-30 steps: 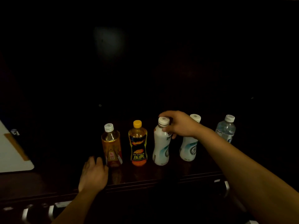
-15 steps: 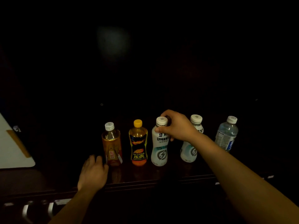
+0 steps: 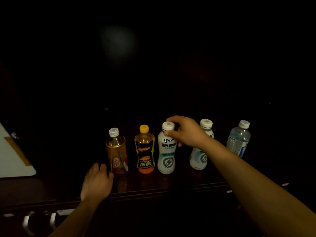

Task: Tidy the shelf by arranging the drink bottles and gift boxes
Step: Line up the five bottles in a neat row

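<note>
I've got the right hand (image 3: 186, 132) pinching the white bottle (image 3: 166, 156) at its neck; it's upright on the shelf (image 3: 153, 189), third in the row, axis vertical under the grip; left hand (image 3: 97, 182) rests loose beside the tea bottle (image 3: 117, 151).

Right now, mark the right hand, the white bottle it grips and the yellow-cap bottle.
right hand (image 3: 187, 132): head view, back of the hand.
gripped white bottle (image 3: 166, 161): head view, lower label, on the bolt logo.
yellow-cap bottle (image 3: 145, 151): head view, dark label.
</note>
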